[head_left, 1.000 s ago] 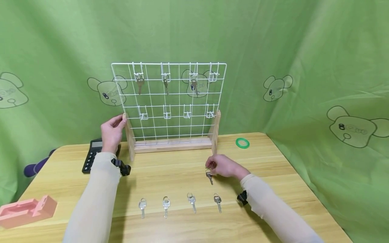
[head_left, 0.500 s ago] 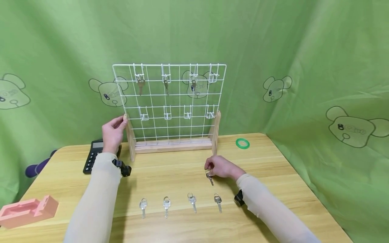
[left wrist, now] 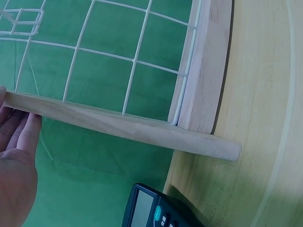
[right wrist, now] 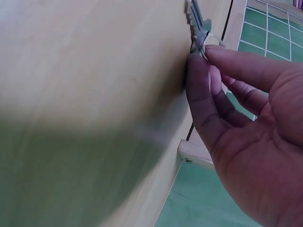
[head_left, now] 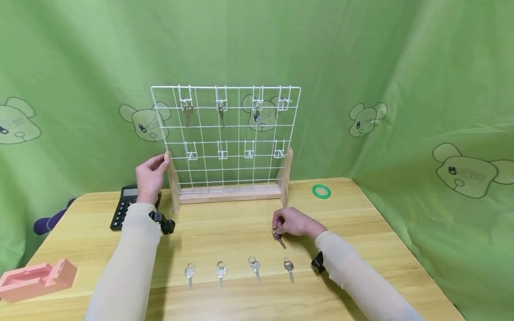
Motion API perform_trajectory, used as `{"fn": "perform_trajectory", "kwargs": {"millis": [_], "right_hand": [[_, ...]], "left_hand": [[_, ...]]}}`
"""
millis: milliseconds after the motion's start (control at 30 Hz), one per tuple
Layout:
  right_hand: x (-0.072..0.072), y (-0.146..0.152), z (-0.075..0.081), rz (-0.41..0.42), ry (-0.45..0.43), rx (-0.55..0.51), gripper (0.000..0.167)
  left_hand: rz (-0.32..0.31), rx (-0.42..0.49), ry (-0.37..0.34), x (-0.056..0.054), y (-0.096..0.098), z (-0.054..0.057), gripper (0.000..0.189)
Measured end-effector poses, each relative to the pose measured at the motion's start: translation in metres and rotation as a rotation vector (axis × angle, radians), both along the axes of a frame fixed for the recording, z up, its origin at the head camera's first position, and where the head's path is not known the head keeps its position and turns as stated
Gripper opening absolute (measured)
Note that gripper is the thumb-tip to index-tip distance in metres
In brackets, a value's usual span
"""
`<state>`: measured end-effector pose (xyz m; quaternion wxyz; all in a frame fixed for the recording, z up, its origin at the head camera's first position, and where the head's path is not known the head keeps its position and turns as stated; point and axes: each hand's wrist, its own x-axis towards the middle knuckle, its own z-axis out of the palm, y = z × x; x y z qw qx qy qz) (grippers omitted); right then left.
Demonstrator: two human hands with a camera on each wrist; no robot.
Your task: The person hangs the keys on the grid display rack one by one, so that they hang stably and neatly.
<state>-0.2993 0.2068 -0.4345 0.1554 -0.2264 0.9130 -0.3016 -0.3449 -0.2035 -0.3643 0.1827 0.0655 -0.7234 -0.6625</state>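
Note:
My right hand (head_left: 295, 221) pinches the ring of a metal key (right wrist: 197, 23) between thumb and finger; the key's blade slants down over the table in the head view. My left hand (head_left: 149, 180) holds the top of the left wooden upright (left wrist: 118, 126) of a white wire grid rack (head_left: 237, 87). Three keys hang on hooks in its upper row, the leftmost key (head_left: 187, 117) among them. The top right hook (head_left: 283, 104) and the lower hooks, such as one hook (head_left: 192, 156) at left, carry nothing. Several ringed keys, including one key (head_left: 289, 269), lie in a row nearer me.
A black calculator (head_left: 120, 214) lies behind my left wrist. At the table's left edge stands a pink tape-dispenser-shaped holder (head_left: 38, 281). A green ring (head_left: 321, 191) lies right of the rack. Green curtain (head_left: 257, 44) hangs behind the wooden table (head_left: 233, 303).
The key in my right hand has tilted, its blade swinging slightly right and down. My left hand stays on the upright. The whole head view has shifted slightly.

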Motion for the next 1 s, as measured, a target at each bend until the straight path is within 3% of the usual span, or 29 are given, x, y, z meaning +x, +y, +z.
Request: {"fn": "perform_trajectory", "kwargs": {"millis": [333,1000], "right_hand": [[0.006,0.010,0.001,-0.020,-0.057,-0.123,0.016],[0.012,0.012,0.026,-0.017,0.016,-0.205,0.013]], "left_hand": [[-0.008,-0.007,-0.002,0.001,0.003,-0.001,0.039],[0.010,0.062,0.015,0.000,0.003,-0.002,0.037]]}}
